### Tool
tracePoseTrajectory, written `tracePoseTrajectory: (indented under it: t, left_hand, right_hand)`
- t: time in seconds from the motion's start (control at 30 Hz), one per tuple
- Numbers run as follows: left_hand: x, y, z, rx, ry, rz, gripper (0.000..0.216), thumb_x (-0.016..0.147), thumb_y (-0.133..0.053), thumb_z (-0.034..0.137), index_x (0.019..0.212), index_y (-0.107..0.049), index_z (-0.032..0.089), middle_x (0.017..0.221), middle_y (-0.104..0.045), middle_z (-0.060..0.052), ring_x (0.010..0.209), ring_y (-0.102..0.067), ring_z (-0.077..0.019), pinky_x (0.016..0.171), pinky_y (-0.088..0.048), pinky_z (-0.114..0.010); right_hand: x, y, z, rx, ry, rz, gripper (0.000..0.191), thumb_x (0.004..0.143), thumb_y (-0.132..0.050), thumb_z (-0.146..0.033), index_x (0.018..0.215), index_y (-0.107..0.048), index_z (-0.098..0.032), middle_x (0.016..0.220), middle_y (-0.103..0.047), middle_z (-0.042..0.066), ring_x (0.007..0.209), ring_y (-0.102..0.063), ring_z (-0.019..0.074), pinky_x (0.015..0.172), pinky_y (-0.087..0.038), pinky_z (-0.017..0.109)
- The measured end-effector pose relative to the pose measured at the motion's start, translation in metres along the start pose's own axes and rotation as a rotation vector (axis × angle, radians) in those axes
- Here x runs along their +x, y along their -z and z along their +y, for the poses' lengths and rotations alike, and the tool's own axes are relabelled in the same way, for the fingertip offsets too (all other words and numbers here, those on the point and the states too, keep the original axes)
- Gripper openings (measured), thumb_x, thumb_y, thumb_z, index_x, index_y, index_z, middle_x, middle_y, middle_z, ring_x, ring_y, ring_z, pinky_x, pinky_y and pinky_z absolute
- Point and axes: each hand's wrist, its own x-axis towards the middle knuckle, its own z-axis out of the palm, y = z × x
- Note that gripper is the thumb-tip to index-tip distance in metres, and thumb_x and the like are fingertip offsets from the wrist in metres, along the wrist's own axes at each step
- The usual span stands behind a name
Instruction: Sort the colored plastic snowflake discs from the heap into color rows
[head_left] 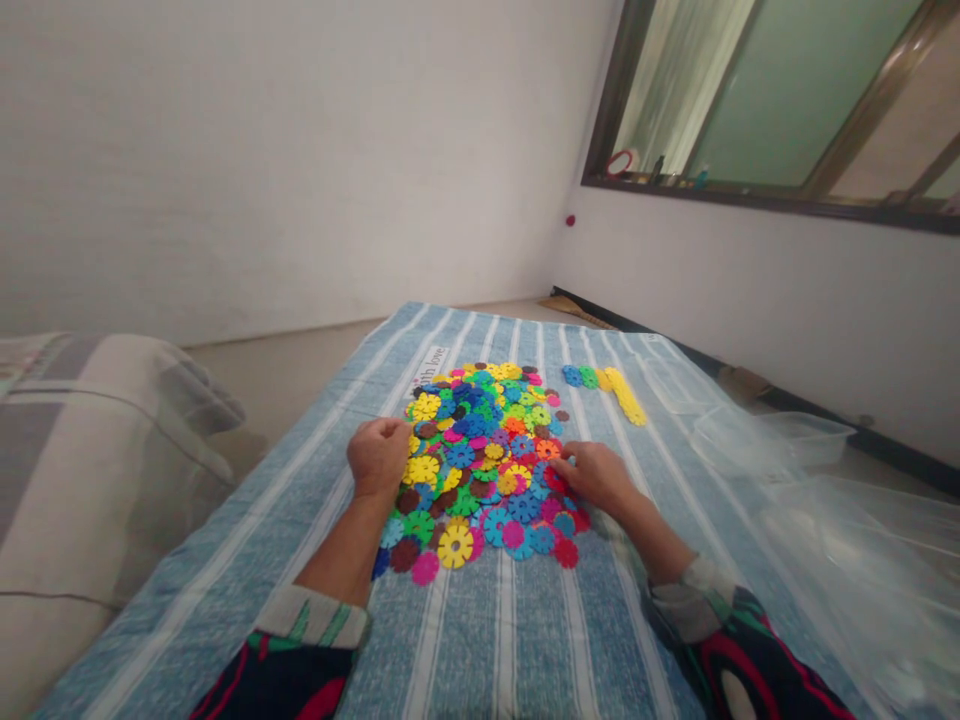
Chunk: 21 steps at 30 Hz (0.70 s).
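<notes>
A heap of colourful plastic flower-shaped discs (pixel 480 455) with slotted rims lies before me, big and small pieces mixed. My left hand (pixel 379 455) is at the heap's left edge, its fingers curled in beside yellow discs (pixel 422 469). What those fingers hold, if anything, is hidden. On the opposite edge, my right hand (pixel 598 474) has its thumb and fingers bent together at a red disc (pixel 555 479). Beyond it, joined discs lie in a connected strip: blue (pixel 572 376) and green (pixel 589 378) pieces, then a longer yellow row (pixel 625 396).
The heap rests on a blue-and-white striped cloth (pixel 465 660) covering the table. Clear plastic containers (pixel 806 435) stand along the right side, with more transparent plastic (pixel 862 560) nearer me. A cloth-covered piece of furniture (pixel 97 480) is at the left.
</notes>
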Motion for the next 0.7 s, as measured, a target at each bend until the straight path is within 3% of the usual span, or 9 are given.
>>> tracePoseTrajectory:
  t: [0.1, 0.2, 0.37, 0.53, 0.7]
  left_hand:
    - [0.000, -0.002, -0.001, -0.005, -0.002, 0.001, 0.025, 0.064, -0.052, 0.035, 0.069, -0.068, 0.016, 0.072, -0.066, -0.004, 0.072, -0.060, -0.0196, 0.070, -0.047, -0.029]
    - [0.001, -0.003, -0.003, -0.010, -0.012, -0.009, 0.027, 0.064, -0.051, 0.035, 0.071, -0.068, 0.015, 0.072, -0.066, -0.005, 0.072, -0.060, -0.0197, 0.068, -0.047, -0.029]
    - [0.002, -0.003, -0.005, -0.021, -0.013, -0.004, 0.027, 0.063, -0.052, 0.036, 0.070, -0.068, 0.015, 0.071, -0.066, -0.004, 0.071, -0.060, -0.0198, 0.066, -0.047, -0.029]
    - [0.001, -0.003, -0.005, -0.023, -0.009, -0.019, 0.026, 0.063, -0.052, 0.036, 0.068, -0.067, 0.016, 0.070, -0.066, -0.004, 0.071, -0.060, -0.0197, 0.065, -0.047, -0.028]
    - [0.001, 0.001, -0.001, -0.013, -0.007, -0.032, 0.025, 0.063, -0.052, 0.036, 0.069, -0.067, 0.016, 0.070, -0.065, -0.003, 0.070, -0.061, -0.0197, 0.066, -0.046, -0.028]
  right_hand:
    - [-0.003, 0.004, -0.006, -0.044, -0.026, 0.055, 0.034, 0.090, -0.042, -0.045, 0.103, -0.064, -0.023, 0.098, -0.069, 0.010, 0.092, -0.063, 0.0219, 0.069, -0.040, 0.027]
    - [-0.007, 0.008, -0.017, -0.036, 0.061, 0.095, 0.032, 0.091, -0.041, -0.042, 0.104, -0.064, -0.024, 0.103, -0.068, 0.007, 0.094, -0.062, 0.0193, 0.071, -0.040, 0.025]
    - [-0.013, 0.011, -0.047, -0.045, 0.285, -0.004, 0.032, 0.090, -0.042, -0.046, 0.100, -0.065, -0.025, 0.094, -0.070, 0.007, 0.092, -0.063, 0.0208, 0.070, -0.041, 0.026]
    - [-0.011, 0.006, -0.064, -0.129, 0.334, -0.056, 0.034, 0.086, -0.049, -0.047, 0.098, -0.065, -0.020, 0.091, -0.070, 0.012, 0.089, -0.064, 0.0255, 0.067, -0.042, 0.029]
    - [-0.005, 0.001, -0.063, -0.096, 0.383, -0.071, 0.026, 0.087, -0.048, -0.040, 0.094, -0.066, -0.023, 0.089, -0.070, 0.008, 0.087, -0.064, 0.0215, 0.067, -0.040, 0.026]
